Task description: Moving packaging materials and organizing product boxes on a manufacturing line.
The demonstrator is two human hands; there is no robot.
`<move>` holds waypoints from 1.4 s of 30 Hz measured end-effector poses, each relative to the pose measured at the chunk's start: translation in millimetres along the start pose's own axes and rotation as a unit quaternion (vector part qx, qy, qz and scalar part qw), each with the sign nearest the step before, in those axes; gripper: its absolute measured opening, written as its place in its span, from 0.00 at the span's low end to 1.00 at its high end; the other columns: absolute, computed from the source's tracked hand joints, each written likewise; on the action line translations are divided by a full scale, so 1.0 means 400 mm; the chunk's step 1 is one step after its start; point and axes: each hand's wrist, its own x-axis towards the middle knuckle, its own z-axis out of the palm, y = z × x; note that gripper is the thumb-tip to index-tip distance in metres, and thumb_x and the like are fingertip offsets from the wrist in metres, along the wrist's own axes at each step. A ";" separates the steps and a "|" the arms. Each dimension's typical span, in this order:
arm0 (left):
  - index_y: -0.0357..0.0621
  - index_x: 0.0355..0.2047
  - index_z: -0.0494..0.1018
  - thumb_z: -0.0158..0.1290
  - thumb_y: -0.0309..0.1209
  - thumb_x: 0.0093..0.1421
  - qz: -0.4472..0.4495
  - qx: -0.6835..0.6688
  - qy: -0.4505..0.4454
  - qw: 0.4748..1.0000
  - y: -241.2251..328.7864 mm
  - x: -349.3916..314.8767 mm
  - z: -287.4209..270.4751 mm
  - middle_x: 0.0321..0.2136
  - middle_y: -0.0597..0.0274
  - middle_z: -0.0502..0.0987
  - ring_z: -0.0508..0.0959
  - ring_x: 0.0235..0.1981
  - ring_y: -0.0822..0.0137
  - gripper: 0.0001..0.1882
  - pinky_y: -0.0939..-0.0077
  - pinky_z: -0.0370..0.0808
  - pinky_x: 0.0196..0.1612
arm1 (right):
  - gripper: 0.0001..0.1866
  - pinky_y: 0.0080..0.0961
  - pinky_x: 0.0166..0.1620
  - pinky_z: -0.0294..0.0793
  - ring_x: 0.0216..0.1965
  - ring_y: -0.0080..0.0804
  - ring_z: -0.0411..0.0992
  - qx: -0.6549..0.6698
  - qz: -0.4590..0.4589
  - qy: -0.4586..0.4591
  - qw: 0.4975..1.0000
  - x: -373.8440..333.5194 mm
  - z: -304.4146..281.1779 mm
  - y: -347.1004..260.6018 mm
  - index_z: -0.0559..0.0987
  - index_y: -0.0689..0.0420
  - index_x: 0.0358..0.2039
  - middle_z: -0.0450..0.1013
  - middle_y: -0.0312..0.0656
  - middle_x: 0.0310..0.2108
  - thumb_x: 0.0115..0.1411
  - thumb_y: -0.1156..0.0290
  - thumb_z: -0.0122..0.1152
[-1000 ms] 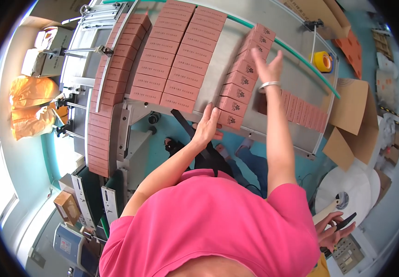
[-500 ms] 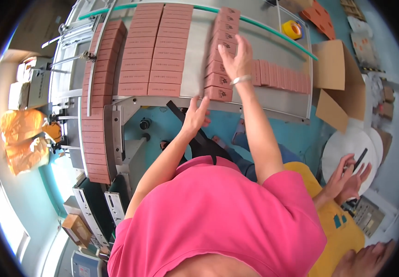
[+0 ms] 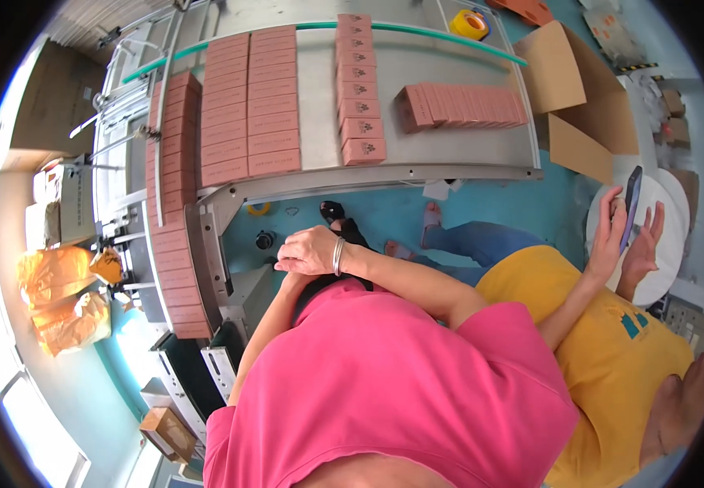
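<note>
My right hand (image 3: 310, 250), with a silver bangle at its wrist, lies across the end of my left forearm (image 3: 269, 333) in front of my waist. Its fingers are curled down over my left hand, which is mostly hidden beneath it. Both hands are off the metal table (image 3: 319, 138). On the table, beyond my hands, stand a single row of pink boxes (image 3: 360, 106) and two joined rows of longer pink boxes (image 3: 250, 106). To their right lies a line of pink boxes on edge (image 3: 466, 107).
More pink boxes (image 3: 177, 268) fill a conveyor lane at the left. A green rail (image 3: 425, 38) crosses the table's far side. At the right, an open carton (image 3: 588, 98) stands near a person in a yellow shirt (image 3: 580, 325) holding a phone (image 3: 631, 203).
Both my hands have left the single row of boxes and come back together at my waist. The row now stands straighter. The person at the right has raised the phone.
</note>
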 end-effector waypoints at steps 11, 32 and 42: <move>0.37 0.39 0.65 0.45 0.43 0.50 -0.305 0.111 -0.098 0.941 0.073 -0.119 -0.093 0.32 0.43 0.72 0.71 0.36 0.47 0.22 0.58 0.68 0.38 | 0.14 0.35 0.33 0.69 0.32 0.41 0.70 -0.146 0.214 -0.171 0.951 -0.054 0.066 0.038 0.73 0.54 0.29 0.71 0.43 0.28 0.50 0.57 0.49; 0.36 0.43 0.65 0.47 0.44 0.48 -0.312 0.047 0.039 0.948 0.086 -0.265 -0.107 0.34 0.42 0.71 0.72 0.37 0.50 0.27 0.65 0.68 0.39 | 0.15 0.36 0.39 0.69 0.37 0.43 0.69 -0.185 0.207 -0.350 0.895 -0.118 0.166 0.015 0.73 0.53 0.35 0.71 0.47 0.34 0.48 0.60 0.51; 0.42 0.34 0.67 0.42 0.44 0.56 -0.384 -0.548 0.119 0.733 0.130 -0.067 -0.142 0.28 0.60 0.71 0.71 0.30 0.67 0.17 0.72 0.69 0.35 | 0.08 0.31 0.34 0.70 0.33 0.42 0.68 -0.107 0.142 -0.026 0.984 -0.005 0.050 0.048 0.73 0.54 0.30 0.67 0.42 0.32 0.48 0.74 0.49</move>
